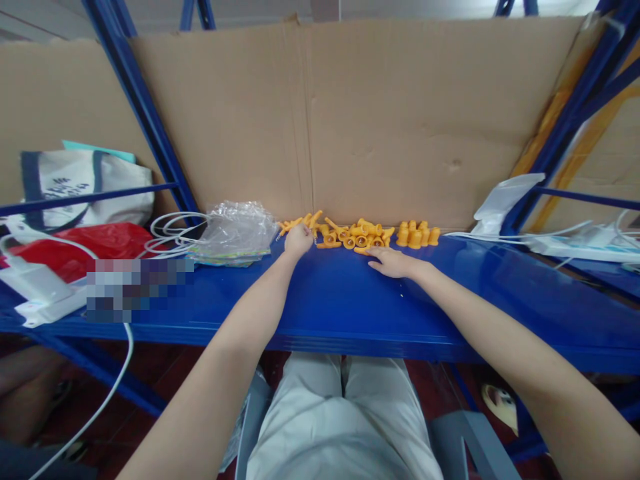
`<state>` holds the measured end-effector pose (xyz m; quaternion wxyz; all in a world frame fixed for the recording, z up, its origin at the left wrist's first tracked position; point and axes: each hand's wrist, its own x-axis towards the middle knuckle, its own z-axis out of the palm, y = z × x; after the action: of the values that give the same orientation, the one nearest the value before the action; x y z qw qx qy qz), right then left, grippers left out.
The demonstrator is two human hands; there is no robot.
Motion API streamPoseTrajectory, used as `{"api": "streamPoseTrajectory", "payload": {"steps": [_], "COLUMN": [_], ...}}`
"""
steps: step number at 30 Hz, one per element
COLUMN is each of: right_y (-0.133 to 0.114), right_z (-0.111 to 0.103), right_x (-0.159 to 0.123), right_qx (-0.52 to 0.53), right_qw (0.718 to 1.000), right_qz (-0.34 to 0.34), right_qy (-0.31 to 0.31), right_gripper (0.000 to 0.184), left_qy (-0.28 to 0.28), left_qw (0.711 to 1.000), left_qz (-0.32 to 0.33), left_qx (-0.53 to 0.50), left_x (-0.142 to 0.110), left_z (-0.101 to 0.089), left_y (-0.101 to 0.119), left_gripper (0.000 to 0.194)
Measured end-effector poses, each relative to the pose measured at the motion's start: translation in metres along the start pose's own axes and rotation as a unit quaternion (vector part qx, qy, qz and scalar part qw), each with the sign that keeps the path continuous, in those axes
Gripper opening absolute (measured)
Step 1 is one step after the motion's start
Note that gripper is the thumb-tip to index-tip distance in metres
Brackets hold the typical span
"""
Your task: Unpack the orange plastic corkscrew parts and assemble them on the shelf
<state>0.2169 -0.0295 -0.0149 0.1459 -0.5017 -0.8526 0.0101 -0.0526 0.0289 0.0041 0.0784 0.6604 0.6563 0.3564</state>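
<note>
At the yellow heap (369, 230): likely picking

It lies left of the upright pieces (414, 236). My right hand (395, 263), thumb spread, meets its front; my left hand (299, 241), farther left, curls, grip unreadable. I'd say next calls for a light pinch.

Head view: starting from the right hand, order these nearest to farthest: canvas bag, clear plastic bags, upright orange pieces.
1. Upright orange pieces: just beyond the right hand, slightly to its right.
2. Clear plastic bags: to the left, past the left hand.
3. Canvas bag: farthest left of the three.
</note>
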Motion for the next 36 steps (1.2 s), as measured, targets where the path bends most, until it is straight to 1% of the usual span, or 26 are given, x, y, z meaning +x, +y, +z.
{"api": "streamPoseTrajectory", "payload": {"steps": [3,7,12,14,17,21,24,27,32,36], "right_y": [-0.005,-0.016,-0.022,-0.022,-0.020,-0.020,-0.023,-0.026,-0.024,-0.020], "right_z": [-0.003,-0.009,-0.012,-0.012,-0.011,-0.012,-0.013,-0.014,-0.012,-0.010], "right_x": [-0.002,-0.005,-0.006,-0.006,-0.007,-0.008,-0.009,-0.010,-0.009,-0.007], "right_qx": [-0.032,-0.060,-0.072,-0.077,-0.076,-0.076,-0.073,-0.070,-0.075,-0.072], "right_qw": [0.999,0.997,0.995,0.995,0.996,0.996,0.996,0.996,0.995,0.996], "right_qz": [0.005,0.027,0.041,0.035,0.020,0.028,0.036,0.041,0.034,0.024], "right_qy": [-0.013,-0.038,-0.051,-0.050,-0.044,-0.045,-0.045,-0.043,-0.047,-0.039], "right_gripper": [0.048,0.049,0.050,0.050,0.049,0.049,0.049,0.048,0.049,0.049], "left_qy": [-0.035,-0.056,-0.079,-0.086,-0.079,-0.059,-0.029,-0.012,-0.039,-0.067], "left_qw": [0.999,0.997,0.997,0.996,0.997,0.997,0.992,0.985,0.970,0.959], "left_qz": [-0.016,-0.014,-0.013,-0.017,-0.018,0.025,0.056,0.062,0.046,0.052], "left_qx": [0.021,0.046,0.008,-0.011,-0.010,0.044,0.105,0.160,0.236,0.270], "left_x": [0.000,0.001,0.002,0.004,0.008,0.017,0.024,0.026,0.023,0.021], "left_z": [0.000,0.002,0.003,0.002,-0.003,-0.008,-0.008,-0.005,0.002,0.003], "left_y": [-0.004,-0.006,-0.007,-0.006,-0.004,0.002,0.008,0.012,0.007,0.001], "left_gripper": [0.013,0.015,0.019,0.023,0.029,0.031,0.034,0.035,0.038,0.042]}}
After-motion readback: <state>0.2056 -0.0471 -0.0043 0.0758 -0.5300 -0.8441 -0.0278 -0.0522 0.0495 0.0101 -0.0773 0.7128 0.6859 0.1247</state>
